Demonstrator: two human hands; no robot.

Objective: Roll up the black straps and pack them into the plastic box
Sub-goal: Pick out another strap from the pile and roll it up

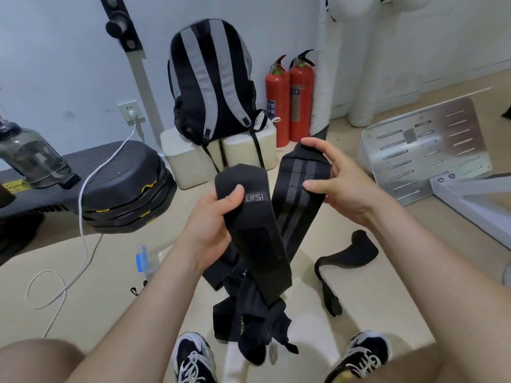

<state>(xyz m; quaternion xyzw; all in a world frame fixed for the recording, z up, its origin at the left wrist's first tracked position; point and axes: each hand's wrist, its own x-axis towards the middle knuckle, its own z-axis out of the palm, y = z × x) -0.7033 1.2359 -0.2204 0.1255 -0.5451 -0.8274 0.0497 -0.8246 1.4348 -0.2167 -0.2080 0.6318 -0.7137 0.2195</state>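
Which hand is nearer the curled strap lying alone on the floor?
Right. The right hand shows straight above the curled strap in view; the left hand is farther off, to its left.

Soft, even indoor light; your view is wide-angle.
You get faint shadows on the floor [110,286], straps [257,244] nearly featureless black, bent lines and slight blur toward the edges.

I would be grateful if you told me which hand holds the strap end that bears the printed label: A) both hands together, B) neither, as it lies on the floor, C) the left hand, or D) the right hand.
C: the left hand grips the labelled strap end, thumb beside the label, while the right hand pinches the grey-striped section.
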